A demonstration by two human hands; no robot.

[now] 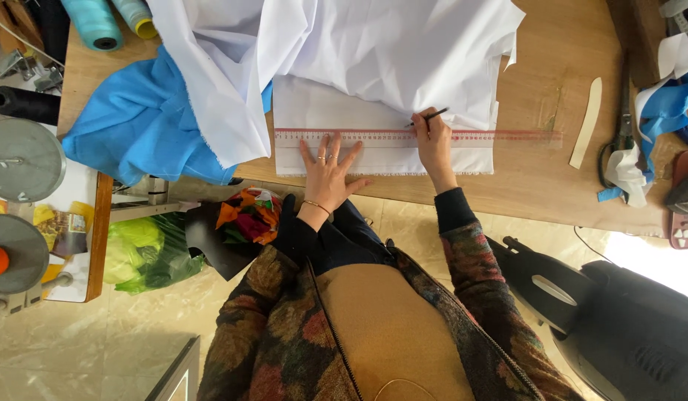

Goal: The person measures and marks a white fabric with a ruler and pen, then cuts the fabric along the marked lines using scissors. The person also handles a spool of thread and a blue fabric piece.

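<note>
White fabric lies spread and partly bunched on a wooden table. Across its flat lower part rests a long clear ruler with red markings. My left hand presses flat on the ruler and the fabric, fingers spread, with rings and a bracelet. To its right, my right hand grips a dark pencil whose tip touches the fabric just above the ruler's edge.
Blue fabric lies at the table's left. Thread cones stand at the back left. A cream curved template, scissors and cloth scraps lie at the right. A black machine sits on the floor, right.
</note>
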